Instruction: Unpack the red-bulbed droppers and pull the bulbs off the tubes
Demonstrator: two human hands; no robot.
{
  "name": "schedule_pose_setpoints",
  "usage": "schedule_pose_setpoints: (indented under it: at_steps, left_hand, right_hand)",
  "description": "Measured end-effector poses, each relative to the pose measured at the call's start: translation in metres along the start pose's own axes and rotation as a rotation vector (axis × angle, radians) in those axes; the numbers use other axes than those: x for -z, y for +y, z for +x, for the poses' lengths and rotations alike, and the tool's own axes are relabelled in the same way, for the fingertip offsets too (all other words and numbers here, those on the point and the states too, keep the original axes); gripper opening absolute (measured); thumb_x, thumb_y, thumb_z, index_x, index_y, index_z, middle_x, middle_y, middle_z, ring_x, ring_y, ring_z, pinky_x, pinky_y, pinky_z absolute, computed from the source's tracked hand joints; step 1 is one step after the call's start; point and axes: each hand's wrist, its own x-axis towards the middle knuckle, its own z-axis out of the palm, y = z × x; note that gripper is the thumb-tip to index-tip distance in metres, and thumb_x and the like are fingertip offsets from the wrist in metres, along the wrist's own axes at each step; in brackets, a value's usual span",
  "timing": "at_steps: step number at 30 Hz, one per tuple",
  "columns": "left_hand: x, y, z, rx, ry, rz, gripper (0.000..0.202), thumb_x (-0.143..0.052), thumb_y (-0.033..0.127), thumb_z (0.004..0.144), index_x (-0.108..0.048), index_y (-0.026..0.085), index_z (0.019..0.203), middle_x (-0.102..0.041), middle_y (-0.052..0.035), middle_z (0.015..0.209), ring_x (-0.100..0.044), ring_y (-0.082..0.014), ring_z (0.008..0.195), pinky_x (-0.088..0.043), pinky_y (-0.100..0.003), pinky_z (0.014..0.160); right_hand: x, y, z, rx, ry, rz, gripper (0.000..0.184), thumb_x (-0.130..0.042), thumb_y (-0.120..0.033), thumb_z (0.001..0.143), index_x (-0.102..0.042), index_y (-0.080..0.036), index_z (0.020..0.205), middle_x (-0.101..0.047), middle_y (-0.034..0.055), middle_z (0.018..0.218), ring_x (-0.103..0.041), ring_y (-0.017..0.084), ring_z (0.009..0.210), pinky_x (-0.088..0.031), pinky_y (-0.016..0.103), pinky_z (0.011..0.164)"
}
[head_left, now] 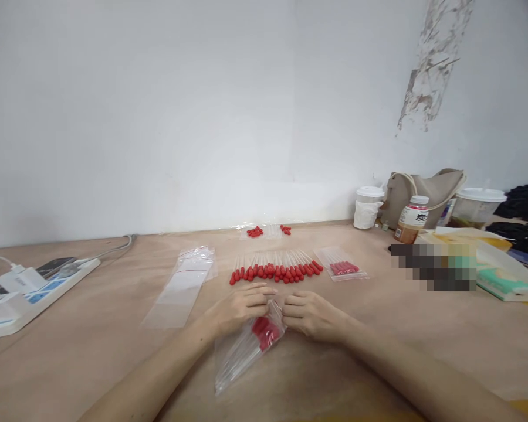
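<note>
A clear zip bag [242, 357] holding several red-bulbed plastic droppers lies slanted at the near middle of the table. My left hand [242, 308] grips its upper edge with the fingers closed. On the bag's right corner, my right hand [310, 316] pinches the same edge, its fingers bent. Just beyond the hands, loose droppers [277, 271] lie in a row, red bulbs toward me and clear stems pointing away. Right of that row rests a filled bag of droppers [343, 266]. Flat, clear plastic bags [180, 287] are stacked to the left.
More bagged red-bulbed pieces [255, 232] lie by the wall. A power strip [44, 299] with chargers and a phone [55, 266] is on the left. On the right stand a wrapped cup [366, 214], a drink bottle [412, 220], a handbag [426, 190], a lidded cup [477, 205] and a tissue pack [506, 272].
</note>
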Motion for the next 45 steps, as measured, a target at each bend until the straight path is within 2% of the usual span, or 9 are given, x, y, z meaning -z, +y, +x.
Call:
schedule_pose_setpoints:
  at_steps: [3,9,14,19,24,29,36,41,45]
  left_hand:
    - [-0.002,0.000,-0.003,-0.027,-0.105,-0.015,0.026,-0.034,0.016,0.090,-0.060,0.018,0.085,-0.061,-0.0017,0.094,-0.051,-0.0158,0.103,-0.042,-0.029,0.089]
    - [0.003,0.022,-0.004,0.285,-0.087,-0.122,0.030,-0.044,0.021,0.086,-0.048,0.021,0.116,-0.055,-0.0068,0.113,-0.051,-0.0163,0.103,-0.044,-0.030,0.088]
    - [0.028,0.045,-0.043,0.416,-0.251,-0.060,0.053,-0.047,0.032,0.084,-0.029,0.022,0.133,-0.041,-0.0111,0.133,-0.039,-0.0243,0.120,-0.041,-0.039,0.092]
    - [0.026,0.049,-0.074,0.416,-0.305,-0.055,0.063,-0.045,0.032,0.085,-0.012,0.025,0.138,-0.031,-0.0092,0.138,-0.032,-0.0264,0.124,-0.038,-0.041,0.095]
    - [0.023,0.029,-0.053,0.366,-0.378,-0.106,0.059,-0.043,0.034,0.086,-0.018,0.021,0.137,-0.033,-0.0112,0.137,-0.034,-0.0252,0.124,-0.035,-0.042,0.097]
    - [0.010,0.015,-0.041,0.395,-0.267,-0.187,0.050,-0.044,0.034,0.086,-0.031,0.022,0.133,-0.043,-0.0093,0.131,-0.039,-0.0223,0.121,-0.032,-0.044,0.099]
    - [0.001,0.016,-0.043,0.433,-0.182,-0.323,0.045,-0.045,0.033,0.086,-0.038,0.024,0.129,-0.049,-0.0049,0.126,-0.044,-0.0193,0.116,-0.028,-0.041,0.102]
    - [0.006,0.017,-0.041,0.457,-0.211,-0.343,0.046,-0.046,0.035,0.085,-0.038,0.027,0.129,-0.049,-0.0016,0.127,-0.043,-0.0186,0.117,-0.030,-0.035,0.101]
    - [0.007,0.016,-0.040,0.446,-0.234,-0.359,0.045,-0.044,0.035,0.086,-0.035,0.029,0.130,-0.048,-0.0003,0.127,-0.044,-0.0181,0.115,-0.025,-0.037,0.104]
  right_hand:
    - [0.002,-0.001,-0.003,-0.102,-0.035,0.178,0.014,-0.045,-0.011,0.078,-0.055,-0.018,0.071,-0.060,0.0018,0.074,-0.051,0.013,0.077,-0.039,0.027,0.068]
    - [-0.001,-0.002,-0.007,-0.360,-0.013,0.726,0.028,-0.046,-0.002,0.067,-0.063,-0.017,0.084,-0.065,0.0032,0.086,-0.056,0.014,0.085,-0.044,0.030,0.079]
    - [-0.009,-0.006,-0.004,-0.535,0.002,0.765,0.017,-0.054,-0.012,0.075,-0.067,-0.018,0.083,-0.064,0.0034,0.083,-0.057,0.012,0.077,-0.046,0.026,0.073]
    - [-0.008,-0.005,-0.001,-0.505,0.000,0.880,0.025,-0.058,-0.028,0.077,-0.064,-0.020,0.099,-0.064,0.0053,0.095,-0.057,0.015,0.087,-0.044,0.030,0.080]
    - [-0.001,-0.003,0.002,-0.582,0.032,1.064,0.042,-0.058,-0.035,0.076,-0.054,-0.021,0.115,-0.062,0.0055,0.105,-0.057,0.016,0.092,-0.045,0.032,0.082]
    - [0.003,0.000,0.003,-0.538,0.022,1.140,0.025,-0.064,-0.034,0.069,-0.066,-0.019,0.090,-0.064,0.0027,0.094,-0.057,0.018,0.092,-0.041,0.033,0.087]
    - [-0.013,-0.003,-0.003,-0.819,-0.036,0.978,0.036,-0.072,-0.025,0.055,-0.059,-0.016,0.087,-0.059,0.0009,0.087,-0.053,0.015,0.079,-0.043,0.027,0.071]
    - [-0.007,-0.001,0.001,-0.778,-0.179,0.919,0.034,-0.070,-0.021,0.053,-0.057,-0.017,0.084,-0.056,-0.0016,0.082,-0.049,0.013,0.074,-0.039,0.022,0.064]
    - [-0.002,0.000,0.003,-0.761,-0.188,1.019,0.030,-0.068,-0.018,0.055,-0.053,-0.017,0.081,-0.051,-0.0048,0.070,-0.044,0.008,0.061,-0.035,0.018,0.052]
